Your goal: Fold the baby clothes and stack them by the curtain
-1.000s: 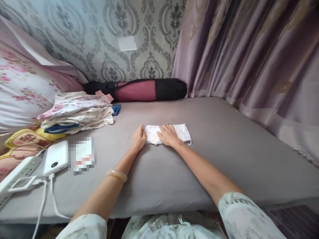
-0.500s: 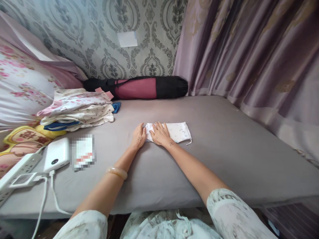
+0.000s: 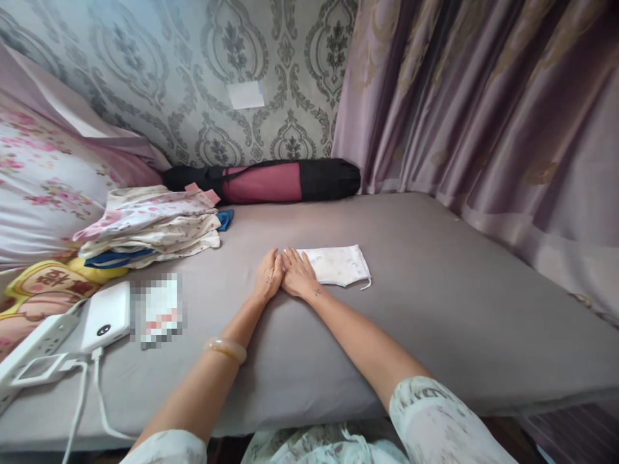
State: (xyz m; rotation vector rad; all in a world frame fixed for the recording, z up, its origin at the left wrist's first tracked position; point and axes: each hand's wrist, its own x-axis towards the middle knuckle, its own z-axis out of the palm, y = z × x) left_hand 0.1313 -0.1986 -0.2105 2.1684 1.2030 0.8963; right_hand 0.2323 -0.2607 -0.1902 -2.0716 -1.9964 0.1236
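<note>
A folded white garment (image 3: 338, 265) with a faint print lies flat on the grey bed sheet. A short drawstring hangs out at its right front corner. My right hand (image 3: 297, 274) rests palm down on the garment's left end, fingers stretched out, covering that end. Beside it, my left hand (image 3: 268, 276) lies at the garment's left edge with its fingers extended forward. The two hands touch along their inner sides. A pale bangle (image 3: 227, 349) circles my left forearm.
A pile of folded clothes (image 3: 155, 222) lies at the left, near a yellow cushion (image 3: 43, 283). Closer in are a white power bank (image 3: 107, 312), a blurred-out item (image 3: 162, 312) and a power strip (image 3: 36, 348) with cables. A black and maroon long bag (image 3: 264, 182) lies along the wall.
My right hand has slid left along the garment, up against my left hand, uncovering more of the cloth. The left hand stays at the left edge. The view has tilted slightly up.
</note>
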